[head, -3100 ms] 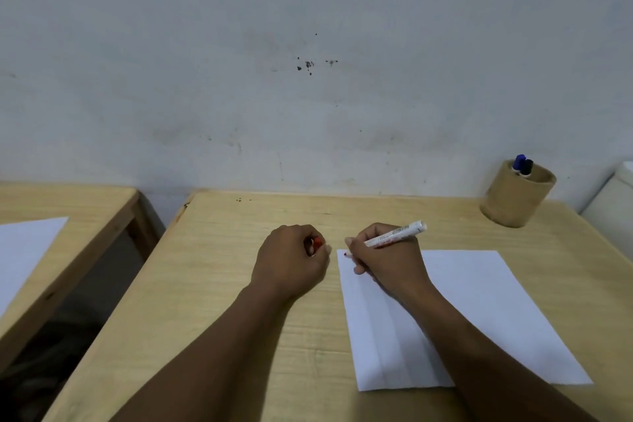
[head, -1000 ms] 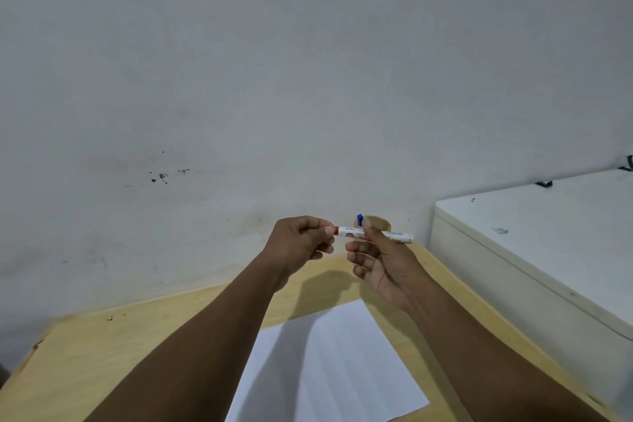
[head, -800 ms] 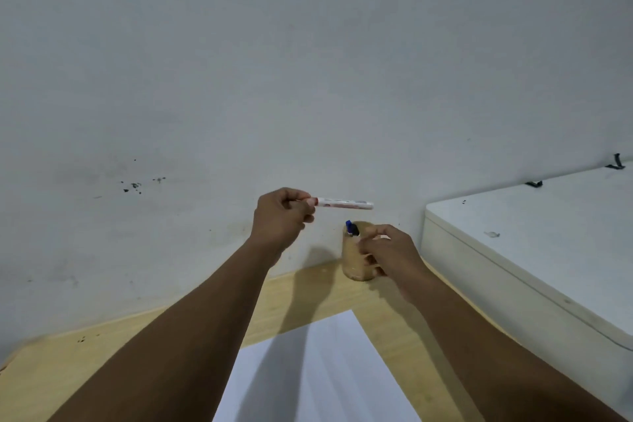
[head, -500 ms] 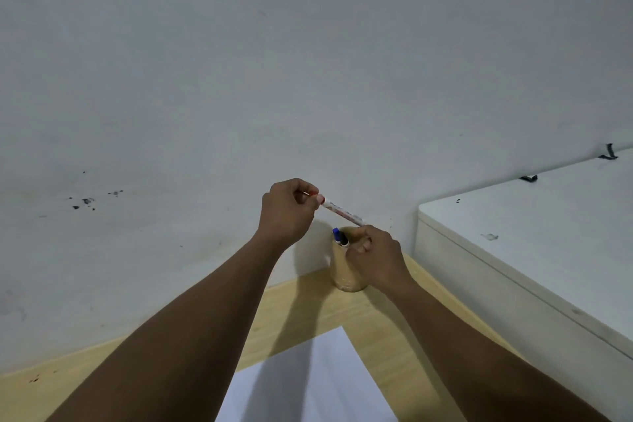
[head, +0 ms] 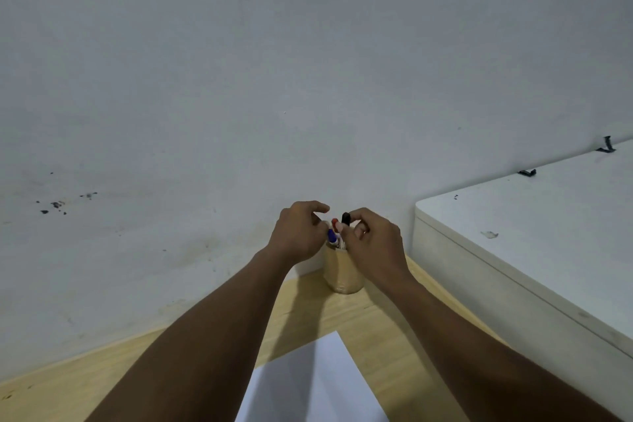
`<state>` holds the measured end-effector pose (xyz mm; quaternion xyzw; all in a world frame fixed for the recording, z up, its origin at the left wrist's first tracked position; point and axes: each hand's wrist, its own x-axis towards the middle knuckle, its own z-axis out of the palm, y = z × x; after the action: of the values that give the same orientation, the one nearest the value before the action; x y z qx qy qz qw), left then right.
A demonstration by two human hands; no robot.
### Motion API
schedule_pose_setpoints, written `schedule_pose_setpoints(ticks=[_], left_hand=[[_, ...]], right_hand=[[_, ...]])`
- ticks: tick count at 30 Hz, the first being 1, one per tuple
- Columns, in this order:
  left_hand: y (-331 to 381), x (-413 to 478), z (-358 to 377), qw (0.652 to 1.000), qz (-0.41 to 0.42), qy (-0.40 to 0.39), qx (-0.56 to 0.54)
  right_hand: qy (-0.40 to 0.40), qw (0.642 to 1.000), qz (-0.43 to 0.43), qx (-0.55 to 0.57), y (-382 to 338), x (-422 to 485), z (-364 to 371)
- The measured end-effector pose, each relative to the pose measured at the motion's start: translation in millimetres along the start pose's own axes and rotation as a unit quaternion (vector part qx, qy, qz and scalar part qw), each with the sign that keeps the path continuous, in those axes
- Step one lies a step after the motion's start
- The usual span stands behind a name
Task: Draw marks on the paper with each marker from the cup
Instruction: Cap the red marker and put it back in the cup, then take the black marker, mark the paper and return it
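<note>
A tan cup (head: 343, 272) stands at the far edge of the wooden table (head: 387, 325), against the wall. A blue-capped marker (head: 331, 236) and a red-capped marker (head: 334, 222) stand in it. My left hand (head: 297, 237) hovers at the cup's left rim, its fingers curled but apart, holding nothing. My right hand (head: 374, 245) is over the cup's right side, with thumb and forefinger pinched on the black-capped marker (head: 346, 218), which sticks up above the rim. The white paper (head: 308, 384) lies near me, between my forearms.
A white cabinet or chest (head: 534, 233) rises just right of the table, higher than the tabletop. A pale wall with a few dark specks (head: 54, 205) stands right behind the cup.
My left hand brought the red marker down into the cup and let go of it. My right hand moved from the cup's rim onto the black marker. My view shifted right and up.
</note>
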<state>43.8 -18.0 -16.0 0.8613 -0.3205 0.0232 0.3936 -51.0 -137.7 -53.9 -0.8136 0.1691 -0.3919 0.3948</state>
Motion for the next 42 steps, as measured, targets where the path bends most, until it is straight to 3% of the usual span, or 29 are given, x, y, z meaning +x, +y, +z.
schedule_pose_setpoints(ticks=[5,9,12,20,28,34,36,39,42], left_hand=[[11.6,-24.8,-21.9,0.999,-0.008,0.028,-0.027],[32.7,-51.4,-61.6,0.989,-0.01,0.075,-0.129],[38.7,-72.9,-95.5,0.984,0.03,0.14,-0.108],[4.1,-127.0,-180.2,1.0,0.019,0.013,-0.001],[-41.9,-167.7,-229.2,0.994,-0.065,0.068,-0.063],[-76.9,-194.1,-246.6,0.967,-0.145,0.125,-0.168],[-88.5,-203.9,-246.8,0.958,-0.178,0.112,-0.195],[-101.3,-216.8,-233.3,0.955,-0.211,0.085,-0.193],[-105.0,-225.5,-211.5,0.958,-0.205,0.072,-0.189]], right_hand=[[0.017,0.998,-0.058,0.012,-27.5,0.6,-20.4],[-0.029,0.996,-0.078,0.038,-62.3,-8.0,-28.2],[-0.074,0.993,-0.073,0.059,-90.0,-21.8,-25.3],[-0.157,0.981,-0.072,0.083,-153.1,-76.3,13.8],[-0.278,0.951,-0.008,0.139,-175.1,-116.0,56.6],[-0.383,0.901,0.052,0.197,-185.1,-129.3,63.4],[-0.372,0.87,0.123,0.3,-188.3,-130.3,65.7],[-0.331,0.793,0.252,0.446,-194.5,-135.6,73.4],[-0.314,0.766,0.318,0.462,-199.6,-145.3,87.2]])
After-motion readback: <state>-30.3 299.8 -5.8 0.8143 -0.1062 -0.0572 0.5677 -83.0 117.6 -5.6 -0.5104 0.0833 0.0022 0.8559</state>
